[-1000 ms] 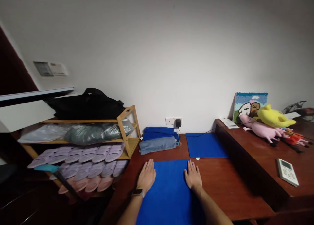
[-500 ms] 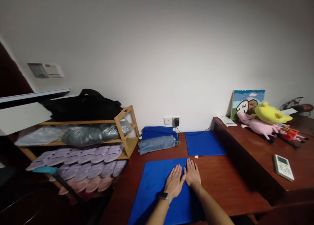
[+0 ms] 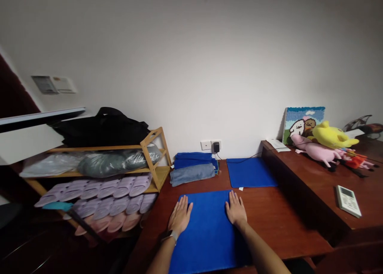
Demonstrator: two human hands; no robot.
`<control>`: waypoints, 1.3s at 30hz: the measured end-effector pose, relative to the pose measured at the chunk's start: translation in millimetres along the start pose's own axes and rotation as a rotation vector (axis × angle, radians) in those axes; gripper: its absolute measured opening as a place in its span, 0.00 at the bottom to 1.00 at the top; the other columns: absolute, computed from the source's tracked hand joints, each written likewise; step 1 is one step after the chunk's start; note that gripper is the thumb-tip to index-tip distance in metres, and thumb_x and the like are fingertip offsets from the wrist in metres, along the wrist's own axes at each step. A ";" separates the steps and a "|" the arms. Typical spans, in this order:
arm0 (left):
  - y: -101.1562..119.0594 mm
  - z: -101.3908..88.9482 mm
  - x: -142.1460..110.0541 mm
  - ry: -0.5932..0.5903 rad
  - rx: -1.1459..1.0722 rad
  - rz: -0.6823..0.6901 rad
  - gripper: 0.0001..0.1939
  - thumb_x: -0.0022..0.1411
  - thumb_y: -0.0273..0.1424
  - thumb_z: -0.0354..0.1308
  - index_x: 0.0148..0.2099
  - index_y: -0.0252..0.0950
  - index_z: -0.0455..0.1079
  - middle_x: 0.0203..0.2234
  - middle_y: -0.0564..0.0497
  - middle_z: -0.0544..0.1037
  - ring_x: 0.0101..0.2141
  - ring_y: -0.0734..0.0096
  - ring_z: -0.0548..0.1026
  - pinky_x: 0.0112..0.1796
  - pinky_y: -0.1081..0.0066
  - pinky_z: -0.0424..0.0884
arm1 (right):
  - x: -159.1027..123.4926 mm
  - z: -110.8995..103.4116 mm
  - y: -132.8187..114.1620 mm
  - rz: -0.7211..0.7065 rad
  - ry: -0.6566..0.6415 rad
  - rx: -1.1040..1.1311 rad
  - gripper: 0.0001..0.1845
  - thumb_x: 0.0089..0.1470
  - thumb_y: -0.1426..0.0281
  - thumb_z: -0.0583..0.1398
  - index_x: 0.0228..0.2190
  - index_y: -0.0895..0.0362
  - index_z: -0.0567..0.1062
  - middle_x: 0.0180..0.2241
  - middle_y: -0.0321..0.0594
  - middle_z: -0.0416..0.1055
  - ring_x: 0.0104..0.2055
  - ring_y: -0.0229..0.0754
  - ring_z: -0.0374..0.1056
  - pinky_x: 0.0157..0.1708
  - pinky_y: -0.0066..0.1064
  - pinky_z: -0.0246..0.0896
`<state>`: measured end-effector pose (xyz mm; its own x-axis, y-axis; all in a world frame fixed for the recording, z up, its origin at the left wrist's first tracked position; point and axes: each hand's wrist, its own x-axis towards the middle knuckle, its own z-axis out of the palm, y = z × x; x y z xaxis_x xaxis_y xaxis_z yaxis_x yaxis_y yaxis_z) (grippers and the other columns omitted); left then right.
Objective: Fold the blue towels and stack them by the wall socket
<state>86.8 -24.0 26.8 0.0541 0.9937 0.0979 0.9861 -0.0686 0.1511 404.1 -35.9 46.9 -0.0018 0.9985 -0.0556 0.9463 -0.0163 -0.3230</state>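
A blue cloth (image 3: 209, 230) lies spread flat on the reddish-brown wooden table (image 3: 278, 222). My left hand (image 3: 180, 216) rests flat on its left edge, fingers stretched out, a watch on the wrist. On the right edge, near the far corner, my right hand (image 3: 236, 209) lies flat with its fingers apart. Neither hand holds anything. Just beyond my right hand is a second flat blue cloth (image 3: 251, 172) with a small white tag. Behind the left part of the spread cloth sit a folded grey-blue cloth (image 3: 193, 174) and folded blue cloths (image 3: 193, 160).
Left of the table stands a wooden rack (image 3: 157, 162) with purple slippers (image 3: 119, 186) and a black bag (image 3: 101, 128). A charger (image 3: 216, 147) is plugged into the wall. The raised surface at right holds plush toys (image 3: 332, 136), a picture and a white remote-like device (image 3: 348, 201).
My left hand has slid left across the cloth, from beside my right hand to the left edge. The right hand stays at the right edge. The view has shifted slightly.
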 end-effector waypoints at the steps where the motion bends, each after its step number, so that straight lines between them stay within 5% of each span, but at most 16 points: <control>1: 1.7 0.4 -0.6 -0.001 0.001 -0.001 0.41 0.75 0.51 0.28 0.76 0.28 0.50 0.74 0.42 0.52 0.73 0.60 0.49 0.71 0.55 0.49 | -0.4 -0.2 -0.1 0.000 0.001 -0.002 0.38 0.69 0.58 0.37 0.73 0.63 0.46 0.76 0.40 0.38 0.77 0.45 0.33 0.74 0.43 0.27; 13: 17.7 -14.5 11.2 -0.106 0.059 -0.028 0.48 0.71 0.59 0.31 0.76 0.26 0.49 0.74 0.38 0.50 0.74 0.52 0.48 0.71 0.50 0.46 | 1.9 5.0 2.1 -0.009 0.017 0.021 0.39 0.69 0.57 0.37 0.73 0.63 0.46 0.75 0.39 0.39 0.77 0.44 0.33 0.74 0.44 0.27; 16: 63.5 -14.2 19.9 -0.036 0.019 0.082 0.45 0.72 0.56 0.29 0.77 0.29 0.47 0.75 0.40 0.50 0.74 0.53 0.47 0.71 0.49 0.46 | 2.2 4.9 1.4 -0.009 0.020 0.037 0.38 0.69 0.57 0.38 0.73 0.62 0.46 0.75 0.39 0.39 0.77 0.44 0.33 0.74 0.43 0.26; 21: 172.2 8.4 23.7 -0.045 -0.122 0.262 0.42 0.73 0.53 0.26 0.77 0.30 0.46 0.75 0.43 0.50 0.74 0.59 0.47 0.72 0.54 0.45 | 0.7 1.3 2.0 -0.025 -0.012 0.000 0.37 0.68 0.61 0.38 0.73 0.62 0.46 0.76 0.41 0.38 0.78 0.45 0.32 0.74 0.44 0.26; 25: 209.0 25.7 21.0 -0.110 -0.176 0.227 0.42 0.74 0.51 0.24 0.77 0.30 0.48 0.74 0.42 0.52 0.74 0.58 0.48 0.72 0.53 0.47 | 0.2 1.4 4.5 -0.076 -0.033 -0.063 0.37 0.66 0.67 0.42 0.73 0.60 0.47 0.76 0.41 0.35 0.78 0.47 0.31 0.74 0.45 0.27; 31: 173.9 31.8 15.2 -0.048 -0.122 0.265 0.38 0.75 0.50 0.28 0.78 0.37 0.43 0.74 0.45 0.53 0.74 0.58 0.49 0.72 0.50 0.46 | 1.3 3.2 2.5 -0.030 0.003 -0.029 0.37 0.68 0.62 0.39 0.73 0.63 0.46 0.76 0.41 0.38 0.77 0.46 0.33 0.74 0.44 0.27; 39: 56.3 2.6 -3.4 -0.057 -0.042 0.060 0.43 0.73 0.57 0.29 0.77 0.33 0.45 0.75 0.43 0.48 0.74 0.57 0.46 0.72 0.51 0.45 | 1.8 4.7 2.2 -0.007 0.018 0.025 0.38 0.69 0.57 0.37 0.73 0.62 0.46 0.76 0.39 0.38 0.77 0.44 0.33 0.74 0.43 0.26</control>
<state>142.5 -31.1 32.5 0.1229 0.9910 0.0524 0.9734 -0.1307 0.1881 404.7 -34.4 41.6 -0.0019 0.9993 -0.0361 0.9380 -0.0108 -0.3464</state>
